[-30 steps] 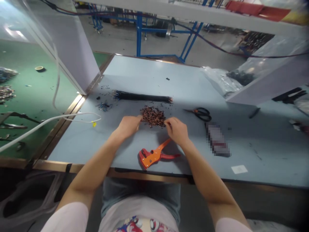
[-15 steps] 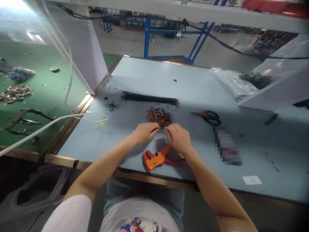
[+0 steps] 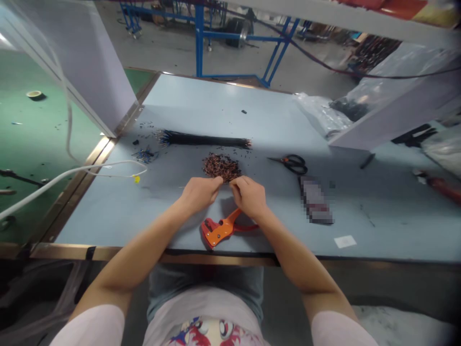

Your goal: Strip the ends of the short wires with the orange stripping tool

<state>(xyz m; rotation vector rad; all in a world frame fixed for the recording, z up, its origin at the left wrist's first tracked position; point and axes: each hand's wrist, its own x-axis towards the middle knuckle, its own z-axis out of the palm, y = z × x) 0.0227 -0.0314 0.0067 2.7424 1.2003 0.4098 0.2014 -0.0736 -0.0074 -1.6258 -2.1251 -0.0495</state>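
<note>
My left hand (image 3: 199,193) and my right hand (image 3: 249,197) sit close together on the blue table (image 3: 223,105), fingertips pinched at the near edge of a small pile of brown wire pieces (image 3: 220,166). What the fingers grip is too small to make out. Just behind my right wrist lies an orange wire stripper (image 3: 220,228). A bundle of black wires (image 3: 203,140) lies beyond the pile.
Black scissors (image 3: 292,163) and a blurred flat object (image 3: 315,200) lie to the right. A white cable (image 3: 72,173) crosses the left table edge. A plastic bag (image 3: 324,115) and white panels stand at the back. A white label (image 3: 345,241) lies near the front edge.
Both hands have drawn together at the near edge of the wire pile. The camera view has shifted a little.
</note>
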